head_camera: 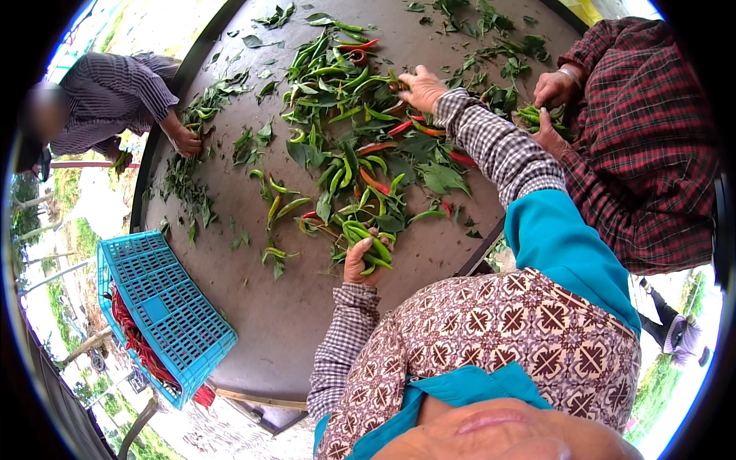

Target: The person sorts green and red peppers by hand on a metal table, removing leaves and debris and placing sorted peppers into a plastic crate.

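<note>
My left hand [361, 263] is closed around a bunch of green chili peppers [376, 248] near the table's front edge. Farther out, my right hand [424, 91] reaches over the right side of a loose pile of chili peppers [345, 115], its fingers spread; whether they touch a pepper is unclear. Green peppers make up most of the pile, mixed with several red and orange ones and many leaves. Among them, a red-orange pepper [374, 181] lies between my two hands. A few green peppers [279, 210] rest apart, left of my left hand.
A blue plastic crate [167, 305] holding red chilies stands tilted at the left edge of the brown table [253, 322]. At the right, a co-worker in a plaid shirt [638, 144] holds green peppers. Another co-worker's hand [185, 141] touches leaves at the left. Leaf scraps [192, 184] lie about.
</note>
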Demonstrator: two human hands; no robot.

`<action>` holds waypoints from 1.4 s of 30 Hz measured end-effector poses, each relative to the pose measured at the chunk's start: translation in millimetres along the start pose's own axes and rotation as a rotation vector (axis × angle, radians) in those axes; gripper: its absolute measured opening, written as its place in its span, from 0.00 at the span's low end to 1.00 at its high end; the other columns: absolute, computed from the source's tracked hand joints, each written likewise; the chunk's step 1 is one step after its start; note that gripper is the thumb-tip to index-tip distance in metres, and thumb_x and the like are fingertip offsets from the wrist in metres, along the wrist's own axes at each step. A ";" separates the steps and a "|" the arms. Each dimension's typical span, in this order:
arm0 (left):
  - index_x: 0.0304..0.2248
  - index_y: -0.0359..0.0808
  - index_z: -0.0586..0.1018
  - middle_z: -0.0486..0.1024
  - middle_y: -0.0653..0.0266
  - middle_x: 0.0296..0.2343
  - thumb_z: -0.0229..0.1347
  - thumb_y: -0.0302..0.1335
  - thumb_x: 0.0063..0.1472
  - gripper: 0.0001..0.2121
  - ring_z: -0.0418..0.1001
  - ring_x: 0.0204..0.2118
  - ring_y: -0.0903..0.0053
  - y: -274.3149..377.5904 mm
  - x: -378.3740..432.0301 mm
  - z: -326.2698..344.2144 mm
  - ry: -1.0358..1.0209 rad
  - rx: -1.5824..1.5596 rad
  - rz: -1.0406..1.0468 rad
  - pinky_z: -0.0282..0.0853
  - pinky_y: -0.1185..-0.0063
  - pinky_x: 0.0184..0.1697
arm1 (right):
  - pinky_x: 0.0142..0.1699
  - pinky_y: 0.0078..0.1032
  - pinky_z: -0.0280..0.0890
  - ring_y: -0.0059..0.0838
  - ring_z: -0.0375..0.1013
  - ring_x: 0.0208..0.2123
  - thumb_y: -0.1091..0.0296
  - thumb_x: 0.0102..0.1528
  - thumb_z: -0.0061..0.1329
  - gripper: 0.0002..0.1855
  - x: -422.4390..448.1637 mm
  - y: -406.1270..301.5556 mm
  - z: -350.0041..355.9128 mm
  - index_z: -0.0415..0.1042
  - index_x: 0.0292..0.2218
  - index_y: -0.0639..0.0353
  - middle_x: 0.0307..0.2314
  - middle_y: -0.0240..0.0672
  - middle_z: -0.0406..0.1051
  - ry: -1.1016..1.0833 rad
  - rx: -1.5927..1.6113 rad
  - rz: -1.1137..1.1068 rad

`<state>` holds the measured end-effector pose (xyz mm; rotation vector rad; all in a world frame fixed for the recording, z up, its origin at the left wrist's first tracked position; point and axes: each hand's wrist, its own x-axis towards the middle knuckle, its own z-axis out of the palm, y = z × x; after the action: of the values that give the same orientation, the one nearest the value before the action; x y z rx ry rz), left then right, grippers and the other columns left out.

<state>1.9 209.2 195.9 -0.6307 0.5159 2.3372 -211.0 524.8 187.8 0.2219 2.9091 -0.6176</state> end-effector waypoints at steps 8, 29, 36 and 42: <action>0.40 0.38 0.66 0.70 0.63 0.31 0.53 0.21 0.49 0.17 0.70 0.31 0.69 -6.6 17.3 17.0 0.010 0.011 -0.024 0.68 0.68 0.35 | 0.44 0.32 0.61 0.42 0.65 0.38 0.56 0.43 0.55 0.21 27.2 10.3 -3.2 0.69 0.37 0.56 0.35 0.46 0.64 -0.169 -0.067 -0.135; 0.43 0.31 0.67 0.68 0.58 0.43 0.53 0.23 0.50 0.19 0.69 0.41 0.71 -2.2 18.6 51.4 -0.065 0.272 -0.003 0.66 0.72 0.45 | 0.38 0.18 0.63 0.19 0.67 0.31 0.75 0.43 0.55 0.05 -154.8 -67.0 2.6 0.73 0.25 0.66 0.27 0.31 0.68 -0.223 1.117 -0.337; 0.41 0.35 0.69 0.72 0.60 0.34 0.52 0.23 0.51 0.16 0.72 0.36 0.68 -15.9 13.4 32.0 0.007 0.233 -0.039 0.68 0.68 0.41 | 0.40 0.21 0.63 0.21 0.67 0.35 0.73 0.43 0.56 0.17 -160.9 -58.3 17.6 0.70 0.36 0.66 0.32 0.35 0.69 -0.041 0.952 -0.347; 0.41 0.35 0.68 0.71 0.63 0.32 0.52 0.24 0.52 0.15 0.69 0.36 0.69 -21.8 12.6 14.9 0.004 0.146 -0.043 0.65 0.66 0.43 | 0.23 0.16 0.65 0.19 0.70 0.23 0.73 0.51 0.47 0.24 -127.1 1.7 -19.6 0.58 0.49 0.64 0.28 0.37 0.67 0.009 0.903 0.028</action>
<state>3.8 238.4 196.6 -0.5721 0.6609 2.2348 -89.1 520.2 228.4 0.3549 2.4055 -1.8672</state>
